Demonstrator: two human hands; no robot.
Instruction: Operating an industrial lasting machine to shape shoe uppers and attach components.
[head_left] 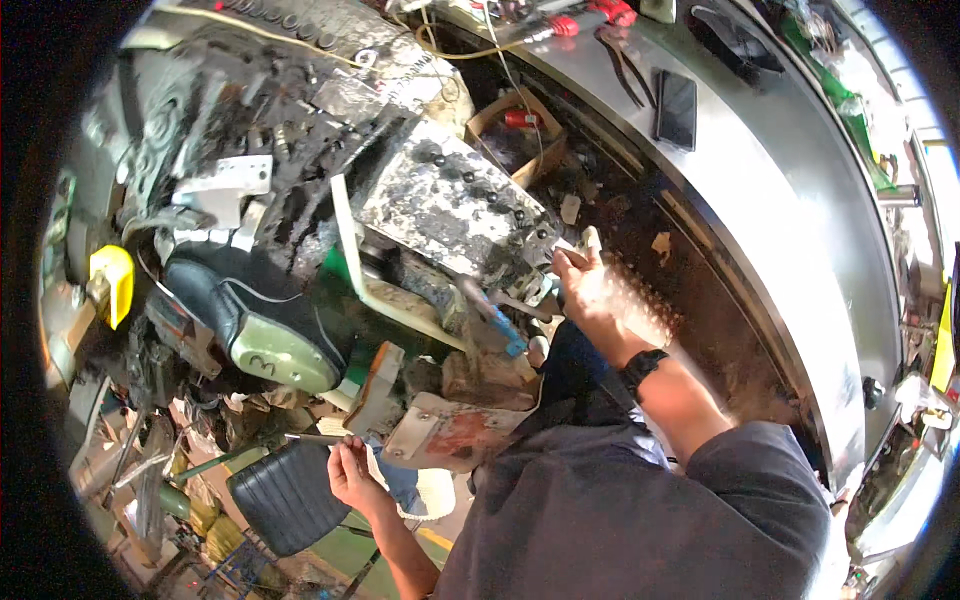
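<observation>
My left hand is at the lower left, its fingertips pinched around a thin grey metal rod that points left. Farther right, my right hand reaches to the end of a stained, blackened metal plate on a machine. Its thumb and fingers are closed at a small metal fitting there; what they grip is too small to make out. A blue-handled tool lies on the machine below that hand. Close to my body is a worn cream panel with reddish-brown stains.
A metal bench curves along the right, bearing a phone, pliers and a red tool. A cardboard box stands behind the plate. To the left are a black rounded housing, a yellow part and a black seat.
</observation>
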